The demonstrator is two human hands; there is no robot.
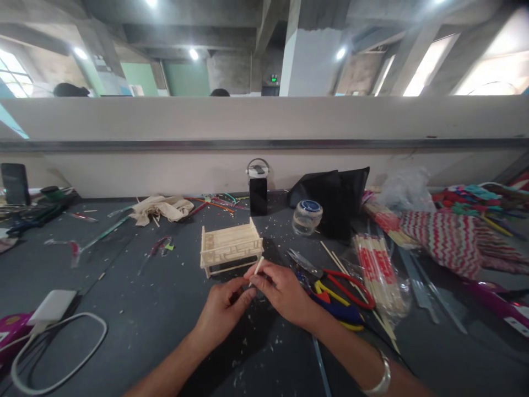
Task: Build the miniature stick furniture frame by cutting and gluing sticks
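Here's my right hand (285,292), thumb and forefinger pinching a short pale stick (259,266), its top end tipped up and slightly to the right. My left hand (223,309) is right alongside, fingertips curled in at the stick's lower end; whether they grip it or only brush it, I can't tell, since my fingers crowd that spot. And there's the little wooden model (231,245), standing on the dark tabletop (165,309) just beyond my fingertips, ahead and a touch to the left, its long side running left to right across my view. The right hand looks the nearer one, fingers by the model's near right corner, the stick crosswise to that long side. Red-handled snips (314,268) lie off to the right.
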